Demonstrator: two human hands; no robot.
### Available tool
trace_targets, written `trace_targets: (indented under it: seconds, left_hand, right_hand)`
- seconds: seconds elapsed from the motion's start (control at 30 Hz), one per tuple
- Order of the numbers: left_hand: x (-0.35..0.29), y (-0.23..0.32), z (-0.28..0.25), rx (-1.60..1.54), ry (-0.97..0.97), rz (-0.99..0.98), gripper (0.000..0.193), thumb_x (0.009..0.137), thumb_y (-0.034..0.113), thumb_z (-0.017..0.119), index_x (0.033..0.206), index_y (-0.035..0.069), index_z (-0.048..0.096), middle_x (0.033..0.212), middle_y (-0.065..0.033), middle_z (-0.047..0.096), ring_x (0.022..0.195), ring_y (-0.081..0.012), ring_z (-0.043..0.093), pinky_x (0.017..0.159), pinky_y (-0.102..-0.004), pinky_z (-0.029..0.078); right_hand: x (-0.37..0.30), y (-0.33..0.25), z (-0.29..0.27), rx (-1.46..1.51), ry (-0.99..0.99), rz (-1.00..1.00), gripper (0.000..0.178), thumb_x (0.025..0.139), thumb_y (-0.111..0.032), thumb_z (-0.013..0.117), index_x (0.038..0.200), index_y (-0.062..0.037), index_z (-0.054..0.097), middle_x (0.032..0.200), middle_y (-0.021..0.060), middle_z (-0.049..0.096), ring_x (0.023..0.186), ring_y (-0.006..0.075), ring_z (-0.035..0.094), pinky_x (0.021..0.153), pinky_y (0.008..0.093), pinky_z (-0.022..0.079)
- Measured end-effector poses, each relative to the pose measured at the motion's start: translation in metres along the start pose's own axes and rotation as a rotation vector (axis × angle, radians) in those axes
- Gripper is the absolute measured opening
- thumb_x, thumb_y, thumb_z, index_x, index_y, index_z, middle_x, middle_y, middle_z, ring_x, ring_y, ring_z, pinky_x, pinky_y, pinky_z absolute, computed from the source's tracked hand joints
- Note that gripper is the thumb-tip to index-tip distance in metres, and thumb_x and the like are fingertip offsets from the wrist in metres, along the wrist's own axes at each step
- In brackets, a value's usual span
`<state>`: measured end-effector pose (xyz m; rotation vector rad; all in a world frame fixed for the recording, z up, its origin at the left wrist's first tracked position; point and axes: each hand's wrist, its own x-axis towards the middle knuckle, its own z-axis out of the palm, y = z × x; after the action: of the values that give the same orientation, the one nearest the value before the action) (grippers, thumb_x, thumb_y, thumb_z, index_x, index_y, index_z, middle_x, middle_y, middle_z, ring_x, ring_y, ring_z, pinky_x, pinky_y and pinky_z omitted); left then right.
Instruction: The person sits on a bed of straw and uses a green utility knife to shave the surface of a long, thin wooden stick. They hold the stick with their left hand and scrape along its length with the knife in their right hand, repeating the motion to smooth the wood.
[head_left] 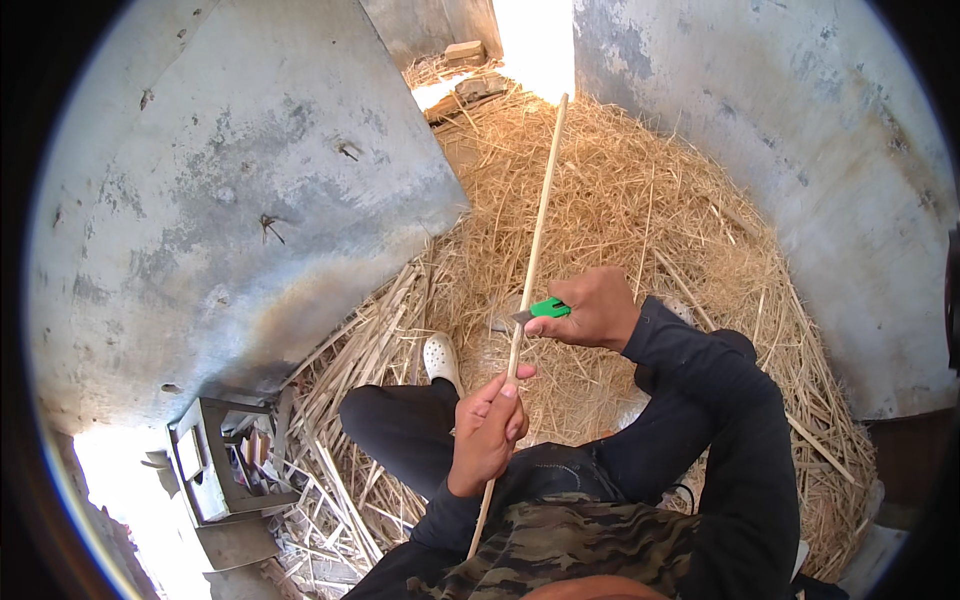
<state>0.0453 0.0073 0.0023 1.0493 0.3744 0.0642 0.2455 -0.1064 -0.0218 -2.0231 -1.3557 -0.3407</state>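
Observation:
A long, thin pale strip of split bamboo or wood (543, 205) slants up and away from my lap. My left hand (488, 428) is closed around its lower part, thumb on top. Farther up the strip, my right hand (588, 308) grips a green utility knife (549, 308). The knife's blade lies against the strip, pointing left, a short way above my left fingers. The strip's lower end runs down past my left wrist to my lap.
Curly shavings (620, 190) cover the floor ahead. Long split strips (345, 440) are heaped on the left by a small wooden stool or box frame (235, 460). Worn grey walls (250, 150) stand on both sides. My foot in a white clog (441, 358) is near the strip.

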Motion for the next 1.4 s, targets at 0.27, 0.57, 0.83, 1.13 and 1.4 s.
trace_targets:
  seconds: [0.27,0.57,0.83,1.13,1.4]
  left_hand:
    - [-0.011,-0.004,-0.003,0.127,-0.03,-0.04,0.034,0.102,0.021,0.043,0.127,0.0,0.052,0.054,0.0056,0.037,0.045,-0.0016,0.032,0.041,-0.0182,0.026]
    - [-0.036,-0.008,0.0,0.1,-0.089,-0.145,0.033,0.102,0.019,0.042,0.123,-0.003,0.052,0.055,0.0047,0.038,0.045,-0.0034,0.034,0.042,-0.0185,0.028]
    - [-0.044,-0.015,-0.02,-0.006,-0.047,-0.174,0.034,0.102,0.02,0.041,0.12,-0.007,0.052,0.054,0.0032,0.038,0.043,-0.0043,0.032,0.045,-0.0197,0.03]
    - [0.004,-0.006,-0.012,0.065,-0.037,0.025,0.033,0.103,0.021,0.038,0.116,-0.005,0.053,0.051,0.0031,0.039,0.038,-0.004,0.029,0.04,-0.0191,0.027]
    - [0.005,0.006,0.002,-0.143,0.003,-0.088,0.033,0.104,0.025,0.034,0.101,-0.003,0.052,0.047,0.003,0.034,0.033,-0.0056,0.022,0.04,-0.0221,0.027]
  right_hand:
    - [0.012,0.044,-0.005,-0.065,-0.003,0.209,0.071,0.086,-0.075,0.039,0.051,-0.014,0.053,0.039,-0.0018,0.038,0.033,0.0125,0.036,0.033,0.0325,0.028]
    - [0.018,0.126,-0.018,-0.265,0.099,0.371,0.074,0.087,-0.074,0.035,0.051,-0.0135,0.055,0.041,-0.0043,0.034,0.034,0.0105,0.027,0.033,0.0309,0.023]
    - [0.0,0.21,-0.07,-0.258,0.199,0.787,0.075,0.084,-0.08,0.033,0.048,-0.0136,0.039,0.046,-0.0042,0.029,0.041,0.0115,0.027,0.041,0.0317,0.02]
    - [-0.003,0.01,-0.01,-0.053,-0.086,0.08,0.062,0.079,-0.068,0.058,0.053,-0.0123,0.055,0.043,0.0057,0.045,0.038,0.023,0.049,0.039,0.0372,0.037]
    - [0.002,0.004,-0.005,-0.032,-0.008,0.003,0.068,0.071,-0.077,0.057,0.049,-0.013,0.049,0.043,0.0049,0.045,0.037,0.0219,0.049,0.038,0.0356,0.036]
